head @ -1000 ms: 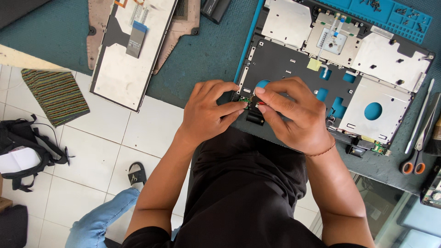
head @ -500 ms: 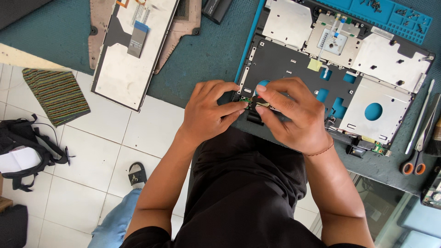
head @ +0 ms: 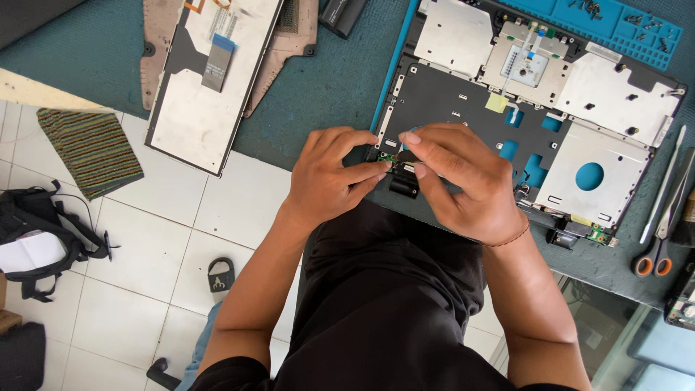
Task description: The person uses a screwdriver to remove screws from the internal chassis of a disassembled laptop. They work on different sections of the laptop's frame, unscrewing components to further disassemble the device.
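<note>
An opened laptop chassis (head: 463, 108) lies on a teal bench mat, its dark inner frame and silver metal plates showing. My left hand (head: 329, 177) and my right hand (head: 456, 181) meet at the chassis's near left corner. Their fingertips pinch a small green circuit board (head: 389, 158) with a thin cable, right beside a black hinge piece (head: 404, 185). The board is mostly hidden under my fingers.
A removed keyboard (head: 210, 72) lies face down at the upper left over a brown panel. A blue screw tray (head: 608, 22) sits at the top right. Orange-handled scissors (head: 655, 253) lie at the right edge. Below are floor tiles, a striped cloth (head: 90, 148) and a black bag (head: 43, 232).
Both hands stay at the same corner. The fingers of my right hand have shifted slightly over the small board.
</note>
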